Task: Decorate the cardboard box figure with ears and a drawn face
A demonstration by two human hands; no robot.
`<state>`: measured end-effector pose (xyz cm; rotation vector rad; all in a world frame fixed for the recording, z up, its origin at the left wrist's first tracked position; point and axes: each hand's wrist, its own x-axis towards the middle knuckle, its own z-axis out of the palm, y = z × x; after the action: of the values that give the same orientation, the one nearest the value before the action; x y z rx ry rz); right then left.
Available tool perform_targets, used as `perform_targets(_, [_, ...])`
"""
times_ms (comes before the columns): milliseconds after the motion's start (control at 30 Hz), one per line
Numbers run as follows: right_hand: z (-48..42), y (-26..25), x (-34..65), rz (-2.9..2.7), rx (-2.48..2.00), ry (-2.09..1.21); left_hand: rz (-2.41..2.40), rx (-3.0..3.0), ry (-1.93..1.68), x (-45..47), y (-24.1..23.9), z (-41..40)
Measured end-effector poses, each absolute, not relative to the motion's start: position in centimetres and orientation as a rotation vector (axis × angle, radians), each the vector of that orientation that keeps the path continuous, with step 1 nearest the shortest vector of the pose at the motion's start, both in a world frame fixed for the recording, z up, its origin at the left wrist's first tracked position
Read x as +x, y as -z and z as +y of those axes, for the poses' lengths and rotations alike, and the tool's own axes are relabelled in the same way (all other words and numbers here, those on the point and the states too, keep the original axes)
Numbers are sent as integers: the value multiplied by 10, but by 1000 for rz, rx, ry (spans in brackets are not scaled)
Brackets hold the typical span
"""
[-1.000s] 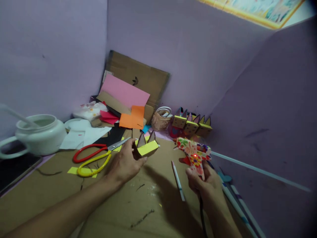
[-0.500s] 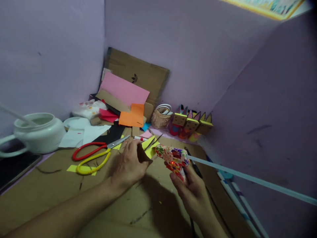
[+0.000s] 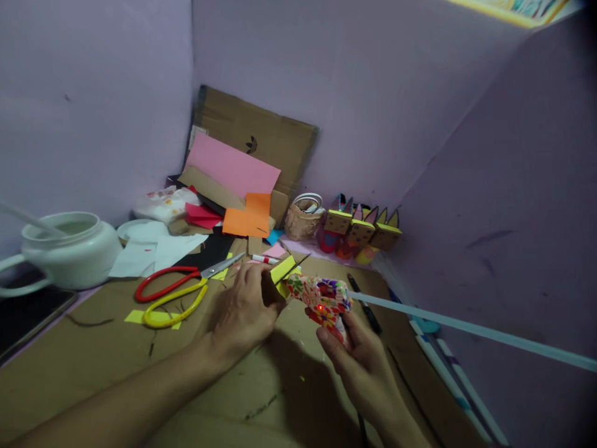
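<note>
My right hand grips a flower-patterned glue gun with a small red light lit on its side. A long translucent glue stick runs out of its back toward the right. My left hand is closed around a small yellow and brown folded cardboard piece. The gun's nozzle end is right against or just beside this piece; contact is hard to make out. Red-and-yellow-handled scissors lie left of my left hand, blades pointing away.
A white pot stands at the left beside a dark phone-like slab. Paper and an orange sheet pile up at the back. A small basket and several eared cardboard figures stand behind my hands. A black pen lies right.
The glue gun has shifted slightly left, its nozzle closer to the piece in my left hand. That piece has turned, showing more of its yellow face.
</note>
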<state>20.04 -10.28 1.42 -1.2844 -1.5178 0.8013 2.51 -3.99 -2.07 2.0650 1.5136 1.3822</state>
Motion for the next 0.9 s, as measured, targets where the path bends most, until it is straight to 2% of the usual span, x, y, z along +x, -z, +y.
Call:
perform_targets(400, [-107,-9,203,-1351,-1225,-1086,1469,2049,-1352,23,18,-41])
perform_targets(633, [-101,-9,220,-1291,-1276,-990,1525,1871,-1350,23,23,-33])
perform_targets(900, [-98,-11,210,-1309,-1334,-940,1465,2004,-1398,24,20,-38])
